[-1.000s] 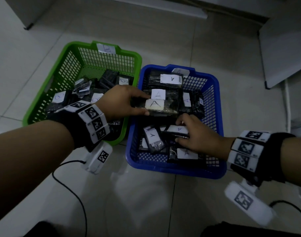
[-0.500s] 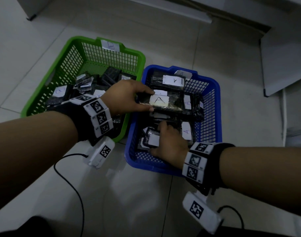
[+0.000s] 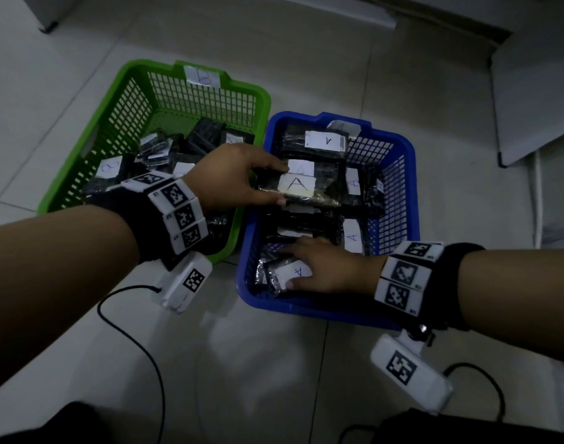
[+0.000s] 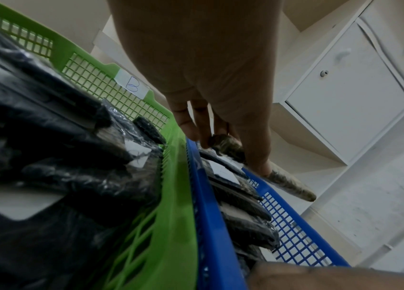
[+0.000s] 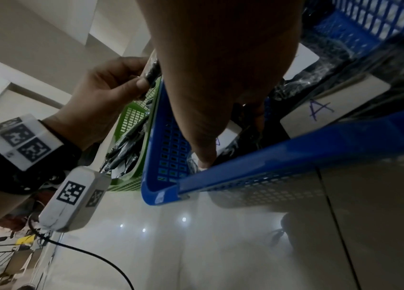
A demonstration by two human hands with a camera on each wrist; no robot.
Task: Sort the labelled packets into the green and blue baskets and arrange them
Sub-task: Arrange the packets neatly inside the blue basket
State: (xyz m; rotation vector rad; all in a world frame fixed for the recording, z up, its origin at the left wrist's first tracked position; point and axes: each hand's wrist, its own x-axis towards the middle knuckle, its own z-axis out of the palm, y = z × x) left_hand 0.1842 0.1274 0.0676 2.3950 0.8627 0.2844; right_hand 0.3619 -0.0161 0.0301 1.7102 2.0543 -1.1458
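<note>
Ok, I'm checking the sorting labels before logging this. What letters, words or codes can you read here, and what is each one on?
"B": white tag on the green basket's far rim.
"A": label of the packet the left hand grips.
"A": label of the packet under the right hand.
"A": other packet labels in the blue basket.
Blue basket's rim tag: unreadable.
Wrist bands: square marker codes, no words.

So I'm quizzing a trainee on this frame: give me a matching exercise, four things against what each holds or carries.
1. left hand
2. right hand
3. green basket
4. blue basket

a. tag marked B
b. rests on a packet in the near corner
c. packets marked A
d. grips a packet above the blue basket

Pairs: 1-d, 2-b, 3-a, 4-c
</note>
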